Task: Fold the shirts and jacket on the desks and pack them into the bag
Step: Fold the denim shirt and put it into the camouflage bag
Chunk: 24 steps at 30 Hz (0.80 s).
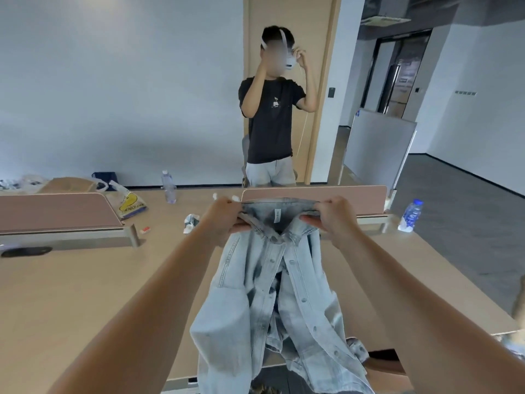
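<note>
A light blue denim jacket (272, 302) hangs in the air in front of me, over the desk (85, 294), its front open and the buttons showing. My left hand (224, 216) grips the left end of the collar. My right hand (332, 214) grips the right end, so the collar is stretched between them. The jacket's hem drops below the desk's front edge. A plastic bag with a yellow print (127, 200) lies at the back left of the desk.
A person in a black T-shirt (271, 118) stands behind the desk. Pink dividers (54, 211) run across the desks. Two water bottles (169, 186) (410, 216), a crumpled wrapper (190, 221) and a small red item (145, 229) lie on the desk.
</note>
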### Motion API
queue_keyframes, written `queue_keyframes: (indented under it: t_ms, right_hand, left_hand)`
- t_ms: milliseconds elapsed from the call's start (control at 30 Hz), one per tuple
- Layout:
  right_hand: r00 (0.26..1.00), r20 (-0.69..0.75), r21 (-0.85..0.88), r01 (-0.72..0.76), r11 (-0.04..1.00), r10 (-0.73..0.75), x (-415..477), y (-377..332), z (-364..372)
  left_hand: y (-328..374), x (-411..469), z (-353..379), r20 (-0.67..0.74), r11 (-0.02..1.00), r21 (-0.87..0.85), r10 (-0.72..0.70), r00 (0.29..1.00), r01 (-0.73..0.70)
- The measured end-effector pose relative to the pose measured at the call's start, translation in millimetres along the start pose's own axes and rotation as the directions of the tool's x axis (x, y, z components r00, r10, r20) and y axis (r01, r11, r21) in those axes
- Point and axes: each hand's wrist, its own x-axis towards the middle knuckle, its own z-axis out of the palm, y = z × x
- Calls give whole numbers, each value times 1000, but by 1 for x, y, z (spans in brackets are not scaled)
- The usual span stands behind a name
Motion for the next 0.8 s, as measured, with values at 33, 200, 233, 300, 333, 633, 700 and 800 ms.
queue_keyframes:
  t_ms: [33,200,233,300,333,633,700,800]
  right_hand:
    - [1000,13,88,15,996,-16,-7,-9,-6]
    - [987,18,316,143,938,-157,-37,-66,-32]
    - [981,7,329,181,927,-194,-43,-77,-38]
    - [963,-1,338,255,906,-270,-56,-96,-46]
    - [951,1,327,293,898,-310,-61,-104,-49]
    - [884,-103,271,466,842,-456,-74,-145,-54]
    - [862,-174,227,506,832,-477,-68,-145,-50]
    - [823,-230,167,560,811,-520,-58,-147,-39]
  left_hand:
    - [8,-10,4,-23,998,-38,46,999,-47]
    - [62,-71,29,-181,942,9,331,926,-335]
    - [74,-84,32,-209,923,18,380,901,-385]
    - [94,-104,38,-229,885,-8,451,863,-465]
    - [102,-112,40,-225,869,-60,468,854,-492]
    - [148,-144,43,-76,814,-100,567,820,-572]
    - [149,-139,46,-26,814,-113,571,821,-570]
    - [153,-117,42,0,808,-110,582,813,-579]
